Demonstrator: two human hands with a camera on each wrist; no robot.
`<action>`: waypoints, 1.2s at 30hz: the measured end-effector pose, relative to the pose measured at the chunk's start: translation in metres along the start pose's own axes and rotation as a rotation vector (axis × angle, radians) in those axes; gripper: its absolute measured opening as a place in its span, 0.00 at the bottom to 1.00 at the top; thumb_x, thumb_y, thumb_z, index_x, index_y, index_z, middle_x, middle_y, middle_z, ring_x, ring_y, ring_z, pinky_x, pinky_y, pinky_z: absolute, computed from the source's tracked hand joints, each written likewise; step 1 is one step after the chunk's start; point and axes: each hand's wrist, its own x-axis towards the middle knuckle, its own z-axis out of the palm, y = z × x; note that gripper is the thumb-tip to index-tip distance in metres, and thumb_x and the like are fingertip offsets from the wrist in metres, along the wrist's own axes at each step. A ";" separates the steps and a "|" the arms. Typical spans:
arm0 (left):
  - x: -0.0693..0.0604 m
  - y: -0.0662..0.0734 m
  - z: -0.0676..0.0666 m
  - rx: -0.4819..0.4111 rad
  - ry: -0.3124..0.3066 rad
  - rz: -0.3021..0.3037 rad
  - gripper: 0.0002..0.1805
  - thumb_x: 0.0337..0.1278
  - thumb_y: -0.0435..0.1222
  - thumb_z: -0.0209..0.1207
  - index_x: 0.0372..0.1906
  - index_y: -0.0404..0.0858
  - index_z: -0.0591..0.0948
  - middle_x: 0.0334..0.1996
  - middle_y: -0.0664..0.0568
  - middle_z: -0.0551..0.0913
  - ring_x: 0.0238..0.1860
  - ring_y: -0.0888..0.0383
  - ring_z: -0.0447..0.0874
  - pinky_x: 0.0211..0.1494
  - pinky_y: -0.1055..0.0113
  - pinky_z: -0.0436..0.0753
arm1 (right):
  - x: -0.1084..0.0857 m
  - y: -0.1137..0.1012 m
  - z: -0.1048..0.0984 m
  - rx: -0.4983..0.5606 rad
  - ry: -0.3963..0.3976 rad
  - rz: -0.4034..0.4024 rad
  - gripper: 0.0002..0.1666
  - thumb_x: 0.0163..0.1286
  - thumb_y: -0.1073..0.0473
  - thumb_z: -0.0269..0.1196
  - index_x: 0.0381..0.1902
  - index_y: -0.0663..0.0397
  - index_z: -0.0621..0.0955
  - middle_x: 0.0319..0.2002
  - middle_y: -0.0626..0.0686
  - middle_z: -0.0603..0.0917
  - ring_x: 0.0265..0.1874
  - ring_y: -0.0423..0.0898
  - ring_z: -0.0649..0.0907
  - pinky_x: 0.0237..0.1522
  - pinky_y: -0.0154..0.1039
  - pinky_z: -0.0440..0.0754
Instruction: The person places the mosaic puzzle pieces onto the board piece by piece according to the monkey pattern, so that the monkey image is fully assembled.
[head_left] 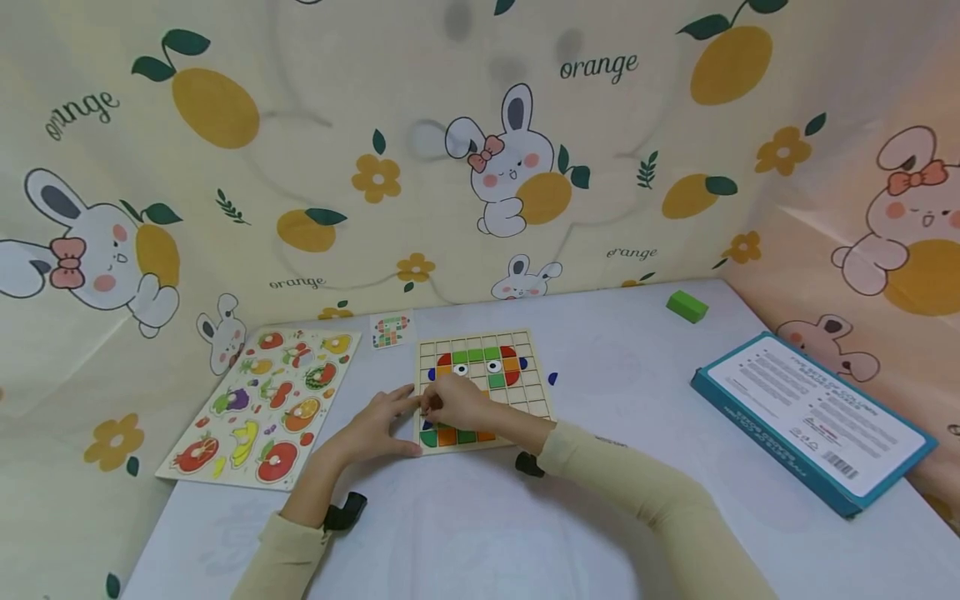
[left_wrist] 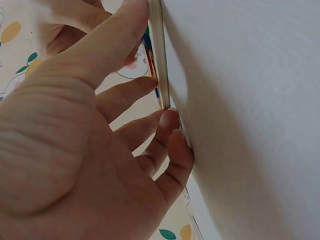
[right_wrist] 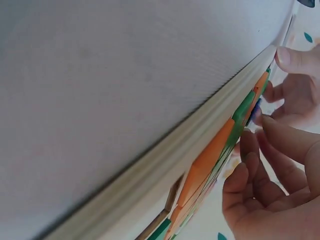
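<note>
A square wooden grid board (head_left: 531,396) lies on the table, partly filled with red, orange, green and blue tiles and two eye tiles (head_left: 493,367). My left hand (head_left: 375,427) rests at its left side, thumb by the near corner and fingers along the edge. My right hand (head_left: 459,402) is over the board's left part with curled fingers, hiding several cells. In the right wrist view its thumb and fingertips (right_wrist: 268,125) are close to a blue tile (right_wrist: 255,111) and green tiles (right_wrist: 242,110); whether they pinch a tile is unclear.
Left of the board lies a fruit puzzle board (head_left: 258,408). A small pattern card (head_left: 390,332) lies behind. A loose blue piece (head_left: 552,378) is right of the board. Further right are a green block (head_left: 687,306) and a teal-edged box (head_left: 813,417). Printed cloth (head_left: 420,83) stands behind.
</note>
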 end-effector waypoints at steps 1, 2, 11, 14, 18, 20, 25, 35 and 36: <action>0.000 0.000 0.000 -0.003 0.001 0.001 0.45 0.47 0.50 0.75 0.72 0.43 0.71 0.76 0.40 0.59 0.68 0.42 0.63 0.68 0.42 0.68 | -0.001 0.000 0.000 -0.002 0.004 -0.005 0.06 0.66 0.64 0.68 0.40 0.58 0.88 0.32 0.44 0.85 0.30 0.37 0.78 0.35 0.27 0.78; 0.000 -0.001 0.000 -0.005 0.002 0.003 0.45 0.47 0.50 0.75 0.72 0.43 0.71 0.76 0.40 0.59 0.68 0.42 0.62 0.68 0.42 0.68 | -0.002 0.000 -0.001 -0.002 0.010 -0.009 0.07 0.67 0.64 0.68 0.42 0.58 0.88 0.33 0.45 0.86 0.30 0.37 0.79 0.36 0.27 0.78; 0.000 -0.002 0.001 0.016 -0.001 0.006 0.47 0.47 0.51 0.75 0.72 0.41 0.70 0.76 0.39 0.59 0.69 0.41 0.62 0.68 0.42 0.68 | -0.026 -0.006 -0.004 -0.298 0.039 -0.140 0.11 0.71 0.58 0.64 0.47 0.53 0.88 0.44 0.45 0.89 0.46 0.41 0.84 0.52 0.38 0.79; 0.000 -0.002 0.000 0.019 -0.005 0.001 0.47 0.47 0.51 0.75 0.73 0.40 0.70 0.76 0.39 0.58 0.70 0.40 0.61 0.69 0.42 0.68 | -0.036 -0.010 -0.001 -0.443 0.031 -0.184 0.12 0.71 0.53 0.64 0.49 0.49 0.87 0.48 0.44 0.87 0.55 0.45 0.81 0.58 0.47 0.75; -0.001 -0.001 -0.002 0.017 -0.009 0.003 0.47 0.48 0.51 0.74 0.73 0.40 0.69 0.76 0.39 0.58 0.70 0.40 0.61 0.68 0.41 0.67 | -0.045 -0.011 0.003 -0.525 -0.004 -0.183 0.17 0.73 0.47 0.62 0.53 0.45 0.86 0.56 0.44 0.84 0.63 0.48 0.75 0.62 0.54 0.72; 0.000 -0.001 -0.002 0.018 -0.012 0.006 0.47 0.48 0.51 0.74 0.73 0.40 0.69 0.76 0.39 0.58 0.70 0.40 0.61 0.69 0.41 0.67 | -0.046 -0.010 0.005 -0.535 -0.023 -0.187 0.20 0.73 0.44 0.61 0.56 0.44 0.85 0.59 0.44 0.83 0.64 0.48 0.74 0.64 0.55 0.71; 0.000 -0.003 -0.001 0.031 -0.010 0.011 0.47 0.47 0.52 0.74 0.73 0.41 0.69 0.76 0.39 0.58 0.71 0.39 0.60 0.69 0.40 0.67 | -0.048 -0.011 0.008 -0.548 -0.065 -0.195 0.25 0.76 0.41 0.56 0.61 0.45 0.82 0.65 0.46 0.78 0.67 0.51 0.72 0.67 0.56 0.68; 0.000 -0.003 0.000 0.026 -0.003 0.009 0.46 0.47 0.50 0.75 0.72 0.40 0.70 0.76 0.39 0.58 0.71 0.39 0.60 0.70 0.41 0.66 | -0.051 -0.003 0.001 -0.445 -0.063 -0.172 0.29 0.80 0.41 0.46 0.65 0.49 0.79 0.70 0.51 0.73 0.70 0.53 0.69 0.67 0.60 0.65; 0.000 -0.003 0.000 0.021 -0.007 0.003 0.46 0.47 0.50 0.75 0.72 0.41 0.70 0.76 0.40 0.58 0.71 0.40 0.60 0.70 0.41 0.65 | -0.052 0.002 -0.003 -0.406 -0.043 -0.160 0.28 0.80 0.42 0.47 0.65 0.50 0.79 0.70 0.52 0.73 0.70 0.54 0.68 0.67 0.61 0.65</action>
